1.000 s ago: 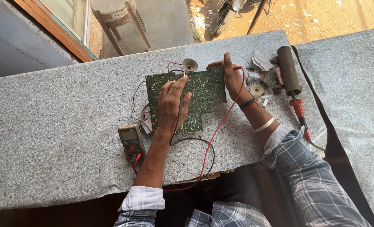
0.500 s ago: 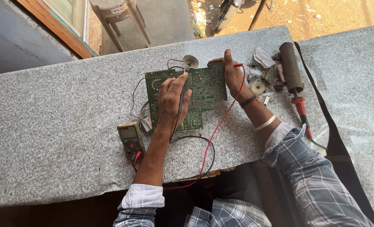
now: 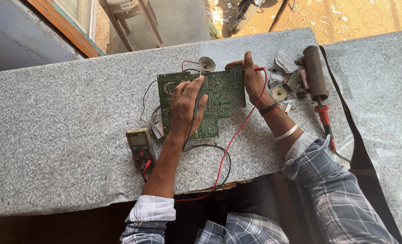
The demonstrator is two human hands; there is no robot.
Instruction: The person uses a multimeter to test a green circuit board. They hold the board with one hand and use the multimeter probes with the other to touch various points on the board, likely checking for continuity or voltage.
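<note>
I'm probing the green circuit board (image 3: 219, 92) lying flat on the granite counter (image 3: 65, 135).
My left hand (image 3: 186, 106) is pinching the black probe (image 3: 195, 105), my right hand (image 3: 251, 80) the red probe (image 3: 255, 69); the board is looking light, stiff and fragile, so I'm favouring its edges.

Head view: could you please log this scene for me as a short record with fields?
Surface: grey speckled counter
Work piece: green circuit board, lying flat
Left hand: holds black probe on the board
Right hand: holds red probe at the board's far right edge
Meter: multimeter left of the left forearm, red and black leads plugged in
Right of board: dark cylinder, red-handled tool, small parts
Beyond counter: plastic stool
</note>
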